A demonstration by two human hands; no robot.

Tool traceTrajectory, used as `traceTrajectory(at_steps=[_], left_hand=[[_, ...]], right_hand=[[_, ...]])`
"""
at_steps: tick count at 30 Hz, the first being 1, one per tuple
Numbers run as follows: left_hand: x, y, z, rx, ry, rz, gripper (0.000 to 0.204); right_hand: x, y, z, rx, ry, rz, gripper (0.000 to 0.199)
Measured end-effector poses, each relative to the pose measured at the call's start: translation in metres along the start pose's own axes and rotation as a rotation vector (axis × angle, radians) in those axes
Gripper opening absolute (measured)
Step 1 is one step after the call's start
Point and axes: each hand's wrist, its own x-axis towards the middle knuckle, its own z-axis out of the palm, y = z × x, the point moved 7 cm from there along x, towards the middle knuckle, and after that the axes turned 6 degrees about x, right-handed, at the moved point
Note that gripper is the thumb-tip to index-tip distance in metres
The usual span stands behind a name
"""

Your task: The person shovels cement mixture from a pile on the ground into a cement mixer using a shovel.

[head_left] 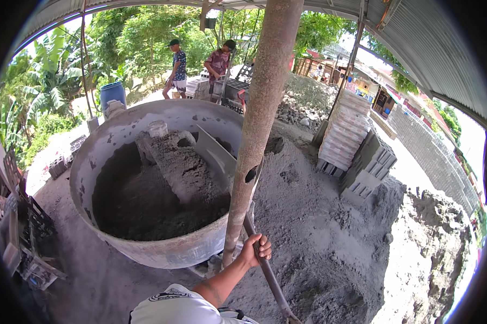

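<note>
My left hand point(256, 250) is closed around the dark shaft of a shovel point(273, 283), its arm reaching in from a white sleeve at the bottom. The shaft slants from behind the post down to the lower edge, where it starts to fork; its blade is hidden. My right hand is out of the picture. Just beyond my left hand stands a rough, rusty post point(259, 102) with a hole in it. Left of the post sits a large round mixing drum point(162, 251), partly filled with dark grey mix point(135, 200). A broad arm caked with mix point(181, 167) crosses its inside.
A big heap of grey sand point(313, 243) spreads to the right. Stacked concrete blocks point(370, 164) and a pile of bags point(346, 129) stand behind it. Two people point(177, 70) are beyond the drum, near a blue barrel point(113, 94). Scrap frames point(25, 232) lean at the left.
</note>
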Motion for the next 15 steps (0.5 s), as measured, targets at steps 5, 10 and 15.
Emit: traceTrajectory(at_steps=[5,10,15], left_hand=[[0.004,-0.02,0.001,-0.009,0.009,-0.023,0.032],[0.016,-0.008,0.015,-0.008,0.053,0.056,0.031],[0.037,-0.004,0.05,0.049,0.068,0.044,0.029]], right_hand=[[0.006,-0.004,-0.008,0.447,0.053,0.224,0.035],[0.022,-0.026,0.003,0.309,0.095,0.15,0.049],[0.013,-0.039,0.015,0.569,-0.108,0.254,0.041]])
